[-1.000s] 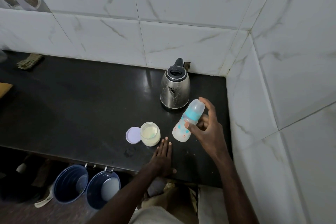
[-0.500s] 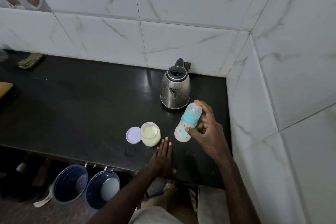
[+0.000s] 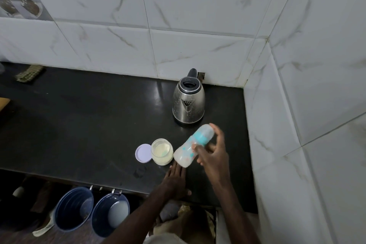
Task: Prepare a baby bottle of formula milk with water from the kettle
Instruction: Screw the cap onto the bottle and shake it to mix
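Observation:
My right hand grips a capped baby bottle with a teal collar, tilted sharply with its cap up to the right and its base low to the left, above the black counter. The bottle holds whitish liquid and looks blurred. My left hand lies flat on the counter near the front edge, fingers together, holding nothing. An open jar of pale formula powder stands left of the bottle, its lilac lid lying beside it. A steel kettle stands behind, near the wall.
White tiled walls close the counter at the back and right. A folded cloth lies at the far left by the wall. Two blue buckets stand on the floor below the counter's front edge.
The bottle in my right hand has swung from nearly upright to a steep tilt, its base moving left and down. My left hand has stayed flat on the counter.

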